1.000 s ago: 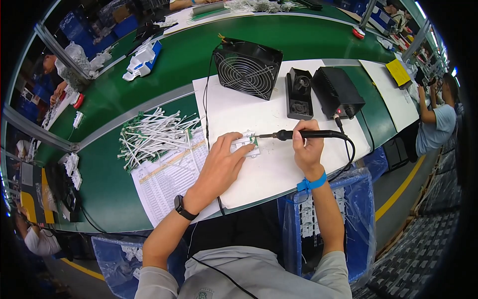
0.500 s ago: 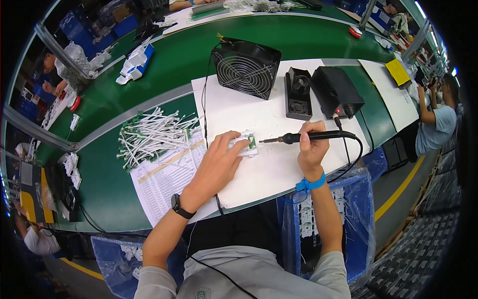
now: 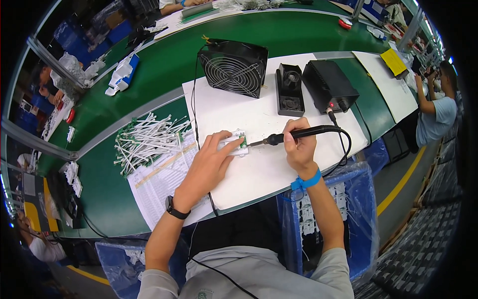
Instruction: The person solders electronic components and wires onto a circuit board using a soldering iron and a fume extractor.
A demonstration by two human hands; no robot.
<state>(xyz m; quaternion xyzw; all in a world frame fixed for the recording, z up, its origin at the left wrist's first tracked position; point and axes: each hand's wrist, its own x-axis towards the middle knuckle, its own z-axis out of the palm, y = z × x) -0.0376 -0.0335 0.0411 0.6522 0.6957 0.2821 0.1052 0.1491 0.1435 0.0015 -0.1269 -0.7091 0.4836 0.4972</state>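
Note:
My left hand (image 3: 211,162) grips a small white plastic housing (image 3: 241,152) against the white work sheet (image 3: 264,182), thumb and fingers on its left part. A small green circuit board (image 3: 243,141) shows at the housing's right end, partly covered by a finger. In my right hand (image 3: 300,152) is a black soldering iron (image 3: 314,131), held like a pen. Its metal tip points left and meets the edge of the board; whether it touches cannot be made out. A black cord runs from the iron to a black soldering station (image 3: 329,85).
Behind the hands stand a black fan (image 3: 233,72) and a black iron stand (image 3: 290,92). Left lies a heap of white cables (image 3: 149,139) on a printed paper (image 3: 157,187). A blue lined bin (image 3: 366,214) sits below the right forearm. A co-worker (image 3: 438,109) is at the right.
The soldering iron has moved left, bringing its tip from a small gap beside the housing up to the circuit board. My left hand keeps its hold. The whole view has shifted slightly.

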